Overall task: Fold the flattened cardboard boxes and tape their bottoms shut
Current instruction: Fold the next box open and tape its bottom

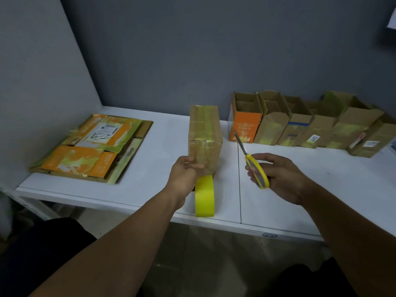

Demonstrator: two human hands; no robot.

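Mid-frame, your left hand (184, 170) grips the brown cardboard box (204, 133), its taped seam glossy, above the yellow tape roll (204, 197) on the white table (139, 179). Your right hand (280, 179) closes its grip round yellow-handled scissors (256, 169).

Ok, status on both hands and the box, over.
Left hand grips box, taped side up. Right hand holds scissors. Tape roll on edge on table, right below box.
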